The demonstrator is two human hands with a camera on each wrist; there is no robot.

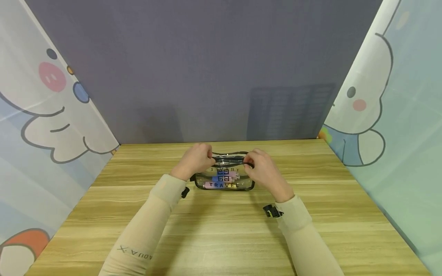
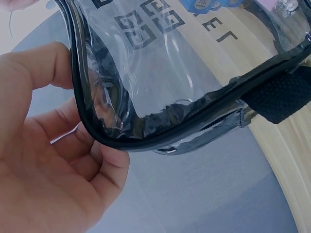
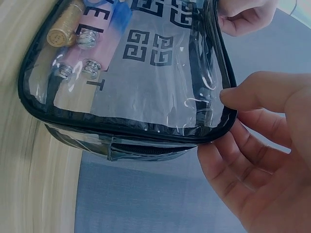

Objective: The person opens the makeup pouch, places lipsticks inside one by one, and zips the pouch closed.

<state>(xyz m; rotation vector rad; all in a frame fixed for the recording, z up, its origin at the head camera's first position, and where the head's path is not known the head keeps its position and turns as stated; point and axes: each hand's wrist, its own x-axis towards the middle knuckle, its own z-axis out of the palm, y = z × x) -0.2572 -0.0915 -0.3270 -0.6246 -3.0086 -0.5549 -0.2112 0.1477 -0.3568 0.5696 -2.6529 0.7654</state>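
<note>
A clear plastic travel pouch point(image 1: 224, 178) with black piping, a printed logo and the word TRAVEL stands on the table. Its top left edge is pinched by my left hand point(image 1: 197, 159), the thumb and fingers on the black rim in the left wrist view. At the top right corner, the right hand point(image 1: 264, 170) grips the rim between thumb and fingers. Several small pink, blue and gold cylinders, including a gold one point(image 3: 63, 34), lie at the bottom inside. A dark zipper strip runs between the two top rims.
The wood-grain table point(image 1: 221, 234) reaches back to a grey fabric panel point(image 1: 207, 69). Cartoon-printed curtains hang at left point(image 1: 34, 96) and right point(image 1: 366, 96). A black strap tab point(image 2: 282, 97) sticks out from the pouch's left side.
</note>
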